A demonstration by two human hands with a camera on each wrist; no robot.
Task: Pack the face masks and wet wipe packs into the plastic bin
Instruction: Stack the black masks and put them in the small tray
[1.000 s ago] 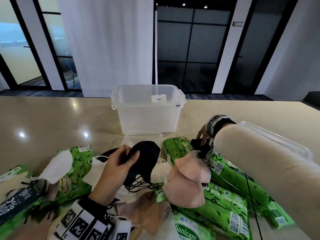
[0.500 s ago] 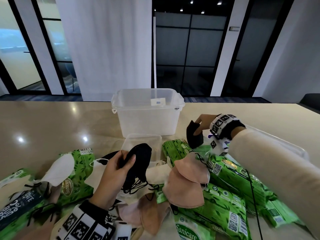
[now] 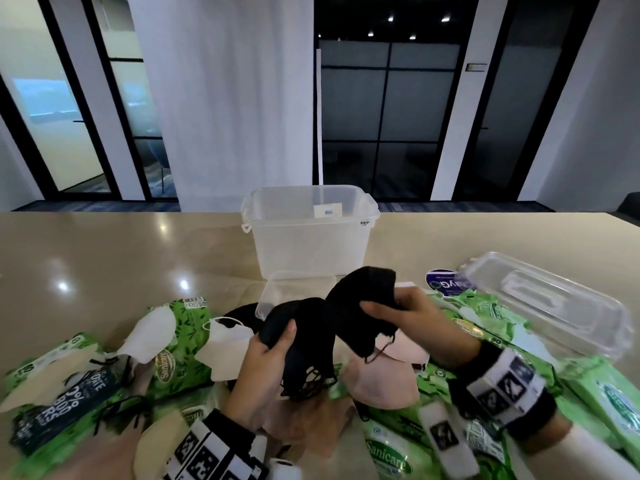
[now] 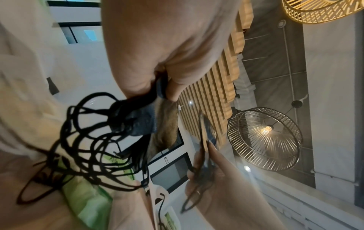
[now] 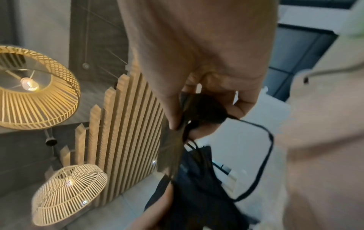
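Left hand raised above the desk's near edge, thumb and fingers curled in a closed grip. Right hand just beside it, at similar height, fingers likewise pinched shut. Both wrists carry marker-patterned bands; both forearms sleeved.

A glossy beige table mirrors small ceiling lights, with a wide white column rising behind it at centre. Black-framed glass partitions fill the dark upper right of the head view, recessed spotlights glowing above them; a brighter glazed room sits at upper left. In the wrist views, a pale wooden slat panel crosses the middle, flanked by a black wire pendant lamp and a woven yellow lamp, both lit.
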